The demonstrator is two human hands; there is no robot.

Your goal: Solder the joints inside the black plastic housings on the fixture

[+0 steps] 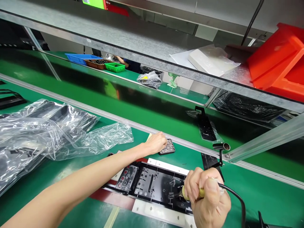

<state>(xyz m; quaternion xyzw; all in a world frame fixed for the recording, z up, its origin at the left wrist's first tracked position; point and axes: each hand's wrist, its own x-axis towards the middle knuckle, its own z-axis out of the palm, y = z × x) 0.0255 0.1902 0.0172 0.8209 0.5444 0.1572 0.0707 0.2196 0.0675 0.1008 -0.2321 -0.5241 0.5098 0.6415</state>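
Observation:
My left hand (156, 143) is over a small black tray (174, 150) of tiny metal parts (168, 147). Its fingers are pinched together at the tray's left side, and what they hold, if anything, is hidden. My right hand (209, 196) is wrapped round the yellow handle of a soldering iron (186, 192), whose black cable (237, 197) trails off to the right. The iron's tip points left over a black plastic housing (158, 186); I cannot tell whether it touches. The housing lies in a fixture with white side strips (155, 209) and a red part (114, 199).
Clear plastic bags (71, 133) with black panels cover the bench at left. A black stand with a metal tube (221, 146) rises behind my right hand. Past the metal rail lies a black part (206, 128) on a green belt. A shelf with a red bin (277, 60) hangs above.

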